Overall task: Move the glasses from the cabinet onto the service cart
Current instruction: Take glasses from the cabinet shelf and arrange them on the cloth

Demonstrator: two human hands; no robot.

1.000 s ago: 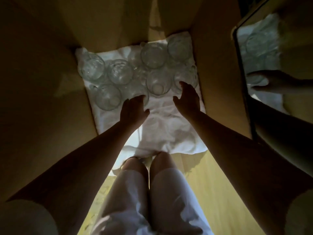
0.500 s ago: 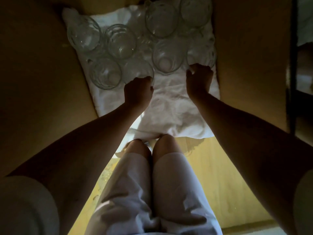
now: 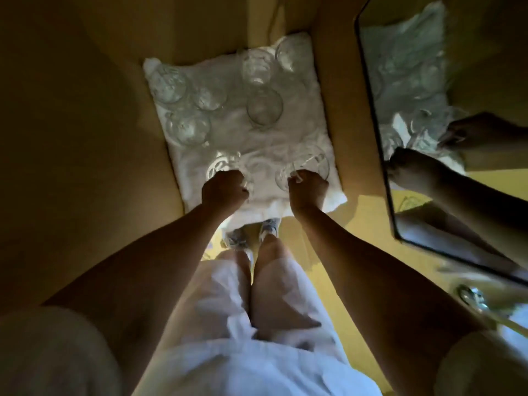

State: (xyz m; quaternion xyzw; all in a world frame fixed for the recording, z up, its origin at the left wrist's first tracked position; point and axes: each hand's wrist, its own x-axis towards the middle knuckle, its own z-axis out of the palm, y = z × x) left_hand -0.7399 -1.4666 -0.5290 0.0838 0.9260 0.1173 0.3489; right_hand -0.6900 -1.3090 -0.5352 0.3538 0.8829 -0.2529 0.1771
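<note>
Several clear glasses stand on a white cloth inside the dim cabinet. My left hand grips one glass at the cloth's near edge. My right hand grips another glass near the front right corner. Further back on the cloth stand other glasses, one at the far left, one in the middle and one at the back right. The service cart is out of view.
Yellow-brown cabinet walls close in on the left and right. A mirrored door at the right reflects the glasses and my hands. My legs in white shorts and my shoes are below. A shiny metal object lies at the lower right.
Both hands have closed on a glass each and pulled them toward the cloth's front edge. The view has risen and drawn back, and the mirrored door is in sight again.
</note>
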